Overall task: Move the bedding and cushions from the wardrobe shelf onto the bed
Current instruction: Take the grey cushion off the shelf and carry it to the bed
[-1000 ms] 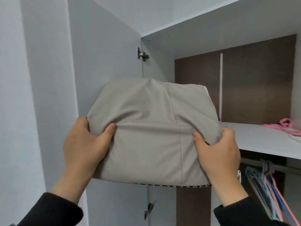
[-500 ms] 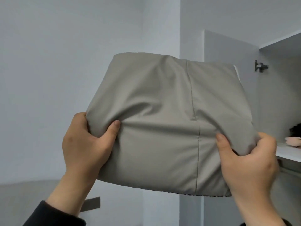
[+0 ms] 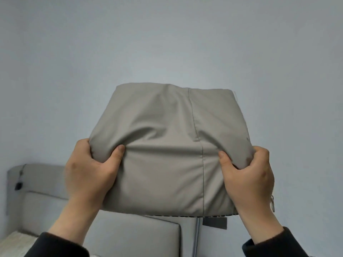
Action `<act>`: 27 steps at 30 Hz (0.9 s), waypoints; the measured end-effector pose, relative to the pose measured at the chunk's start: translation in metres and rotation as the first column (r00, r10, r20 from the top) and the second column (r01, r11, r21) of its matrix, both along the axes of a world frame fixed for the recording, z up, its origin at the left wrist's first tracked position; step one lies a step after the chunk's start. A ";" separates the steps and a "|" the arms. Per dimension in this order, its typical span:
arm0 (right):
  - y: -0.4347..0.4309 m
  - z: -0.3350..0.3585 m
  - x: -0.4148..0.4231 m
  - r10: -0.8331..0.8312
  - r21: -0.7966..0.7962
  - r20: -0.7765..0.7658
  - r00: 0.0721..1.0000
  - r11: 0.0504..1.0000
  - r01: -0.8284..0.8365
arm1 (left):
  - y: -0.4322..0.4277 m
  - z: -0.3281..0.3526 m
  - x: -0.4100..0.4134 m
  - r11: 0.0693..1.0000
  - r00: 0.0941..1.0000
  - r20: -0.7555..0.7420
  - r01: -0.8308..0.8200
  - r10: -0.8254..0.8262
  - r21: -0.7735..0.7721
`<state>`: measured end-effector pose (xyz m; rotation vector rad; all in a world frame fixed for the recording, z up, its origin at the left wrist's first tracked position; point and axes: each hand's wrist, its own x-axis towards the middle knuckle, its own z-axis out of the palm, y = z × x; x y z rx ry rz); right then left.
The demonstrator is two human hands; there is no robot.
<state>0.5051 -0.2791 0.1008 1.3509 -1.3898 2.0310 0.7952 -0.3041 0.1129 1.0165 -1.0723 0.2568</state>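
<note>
Both dark sleeves point(image 3: 55, 245) rise from the bottom edge. The left hand point(image 3: 89, 171) at 9 o'clock and the right hand point(image 3: 248, 175) at 3 o'clock have fingers point(image 3: 118, 151) clenched on the folded grey bedding point(image 3: 167, 154), held up at centre. Beyond it, at 7 o'clock, stands the grey headboard point(image 3: 130, 236) against the wall point(image 3: 167, 43).

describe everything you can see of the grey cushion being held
The cushion is plump and grey-beige, in smooth woven-looking fabric with a stitched seam running down right of centre. A dark patterned trim edges its bottom. It is held up in the air before a pale wall, the left hand and right hand pinching its lower corners, creasing the cloth.
</note>
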 end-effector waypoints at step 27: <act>-0.295 -0.109 0.328 0.860 0.397 0.023 0.509 0.460 -0.794 | -0.024 -0.114 0.213 0.467 0.515 0.068 -0.820 0.855 0.331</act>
